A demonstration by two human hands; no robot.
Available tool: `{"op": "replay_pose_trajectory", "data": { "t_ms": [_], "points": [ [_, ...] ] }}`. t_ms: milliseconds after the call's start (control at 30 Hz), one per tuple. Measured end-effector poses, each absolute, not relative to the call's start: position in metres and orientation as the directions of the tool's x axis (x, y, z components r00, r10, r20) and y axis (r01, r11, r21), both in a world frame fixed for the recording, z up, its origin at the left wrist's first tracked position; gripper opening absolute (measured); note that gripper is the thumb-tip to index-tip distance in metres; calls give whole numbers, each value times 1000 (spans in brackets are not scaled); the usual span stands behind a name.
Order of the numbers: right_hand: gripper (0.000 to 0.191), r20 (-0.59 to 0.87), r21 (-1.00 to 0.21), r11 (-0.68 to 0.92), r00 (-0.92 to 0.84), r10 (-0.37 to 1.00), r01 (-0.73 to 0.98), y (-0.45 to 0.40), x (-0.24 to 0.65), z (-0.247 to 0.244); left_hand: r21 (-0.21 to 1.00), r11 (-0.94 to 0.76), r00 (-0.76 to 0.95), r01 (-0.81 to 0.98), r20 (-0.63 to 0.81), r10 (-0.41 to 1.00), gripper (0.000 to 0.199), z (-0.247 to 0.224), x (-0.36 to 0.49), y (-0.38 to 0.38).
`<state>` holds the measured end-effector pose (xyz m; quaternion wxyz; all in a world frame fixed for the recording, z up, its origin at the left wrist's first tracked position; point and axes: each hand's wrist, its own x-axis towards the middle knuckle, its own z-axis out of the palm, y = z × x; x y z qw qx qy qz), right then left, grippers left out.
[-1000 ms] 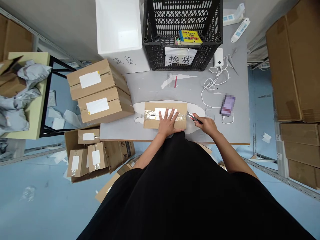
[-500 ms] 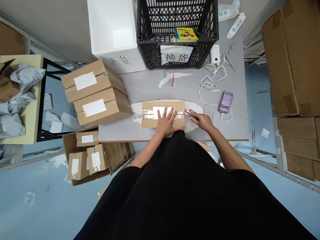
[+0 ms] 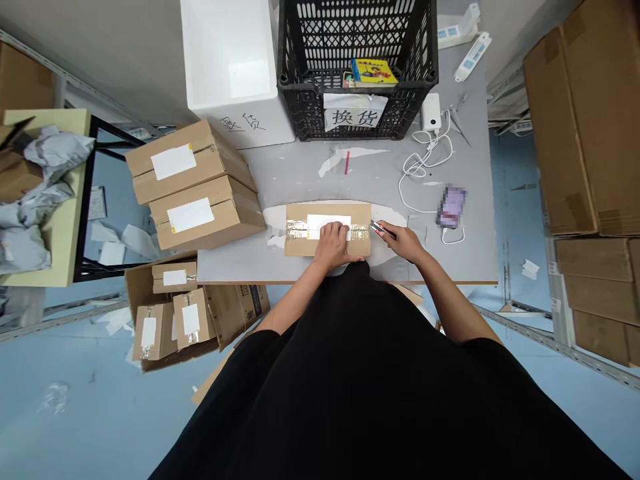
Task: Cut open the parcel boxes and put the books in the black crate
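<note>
Atop the carton (image 3: 359, 215), the left hand (image 3: 331, 248) rests, fingers half-curled; the right hand (image 3: 407, 244) grips a cutter (image 3: 383, 231).

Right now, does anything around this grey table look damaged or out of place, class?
Yes. The grey tabletop looks damaged, with ragged pale patches around the brown cardboard box; a thin white cable lies tangled on the right; crumpled clear plastic litters the blue floor at left.
</note>
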<state>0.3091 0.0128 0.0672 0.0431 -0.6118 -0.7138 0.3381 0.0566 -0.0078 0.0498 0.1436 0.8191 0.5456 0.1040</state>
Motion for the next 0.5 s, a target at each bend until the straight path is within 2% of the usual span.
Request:
{"op": "replay_pose_trajectory", "data": {
  "t_ms": [133, 333, 500],
  "points": [
    [47, -370, -541, -11, -227, 901, 841, 14, 305, 69, 344, -361, 381, 867, 8, 924, 91, 49, 58, -5],
    [46, -346, -454, 97, -276, 897, 886, 15, 311, 73, 348, -341, 364, 873, -3, 931, 86, 45, 58, -6],
    [46, -353, -446, 101, -278, 893, 889, 10, 316, 72, 361, -336, 364, 870, -9, 931, 84, 46, 58, -6]
  ]
}}
